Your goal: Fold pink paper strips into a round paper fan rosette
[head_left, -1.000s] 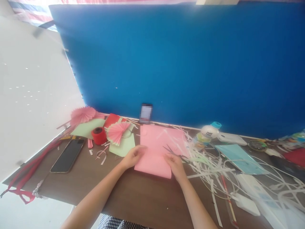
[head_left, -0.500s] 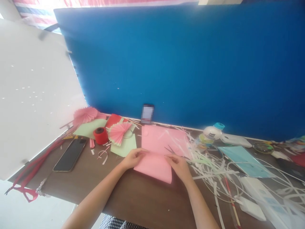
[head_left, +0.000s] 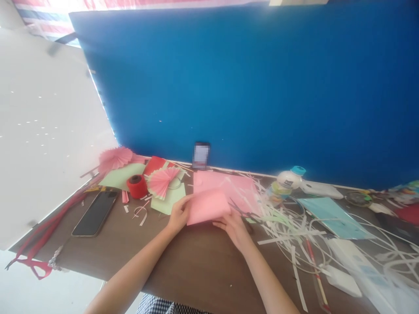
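Observation:
A pink paper sheet is lifted and tilted up off the brown table, over another pink sheet that lies flat behind it. My left hand pinches the raised sheet's left edge. At the sheet's lower right edge my right hand grips it from below, fingers curled. Scissors lie just right of the raised sheet.
A phone lies face up at the left, near a red thread spool and pink paper fans. A small dark phone leans on the blue board. White paper strips, a bottle and teal paper crowd the right.
The pink sheet lay flat under both hands; now both hands have raised its near edge and tipped it up toward the board.

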{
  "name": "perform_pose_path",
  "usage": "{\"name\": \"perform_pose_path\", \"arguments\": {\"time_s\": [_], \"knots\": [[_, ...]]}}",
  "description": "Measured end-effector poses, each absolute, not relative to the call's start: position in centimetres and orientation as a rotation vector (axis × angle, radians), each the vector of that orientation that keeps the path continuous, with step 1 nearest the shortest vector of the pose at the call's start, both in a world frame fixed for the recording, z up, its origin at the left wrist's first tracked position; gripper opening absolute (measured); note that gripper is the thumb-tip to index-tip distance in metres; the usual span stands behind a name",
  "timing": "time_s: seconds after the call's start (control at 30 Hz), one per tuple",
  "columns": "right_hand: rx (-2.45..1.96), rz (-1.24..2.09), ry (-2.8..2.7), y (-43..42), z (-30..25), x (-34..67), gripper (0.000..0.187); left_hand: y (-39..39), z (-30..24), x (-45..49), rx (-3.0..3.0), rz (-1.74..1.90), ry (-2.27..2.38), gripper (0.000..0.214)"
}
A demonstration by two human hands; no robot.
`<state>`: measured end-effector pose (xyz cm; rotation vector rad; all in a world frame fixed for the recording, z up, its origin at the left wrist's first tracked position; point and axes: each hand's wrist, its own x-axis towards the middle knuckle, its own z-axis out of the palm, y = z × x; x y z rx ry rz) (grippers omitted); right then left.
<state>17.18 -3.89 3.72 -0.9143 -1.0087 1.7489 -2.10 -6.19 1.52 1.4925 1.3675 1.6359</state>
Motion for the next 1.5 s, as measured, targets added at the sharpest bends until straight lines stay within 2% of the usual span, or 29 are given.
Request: {"name": "perform_pose_path", "arguments": {"time_s": [0.2,0.4,0.6,0.8,0.97,1.1,1.5], "knots": [[-0.884,1.677,-0.925,-4.0,3.1,16.2,0.044,-6.6,2.0,-1.2,1.442,1.695,1.384,0.029],[-0.948,1.613,-0.763,-3.4,1.5,16.2,0.029,-6.7,2.3,-1.0,1.341,1.711,1.409,0.031],[-0.984,1.492,-0.693,-3.2,1.3,16.3,0.024,-6.5,2.3,-1.0,1.245,1.677,1.386,0.030],[-1.073,1.348,-0.827,-2.7,1.9,17.8,0.024,-5.9,2.1,-2.9,1.119,1.400,1.148,0.049],[-1.117,1.417,-0.927,-2.7,2.4,18.1,0.025,-5.8,1.8,-3.3,1.193,1.243,1.228,0.036],[-1.076,1.391,-0.909,-2.6,2.2,18.0,0.024,-5.8,1.7,-3.4,1.261,1.186,1.230,0.035],[-1.155,1.086,-1.064,-2.5,1.9,18.7,0.026,-5.7,1.4,-3.2,1.390,1.090,1.214,0.036]]}}
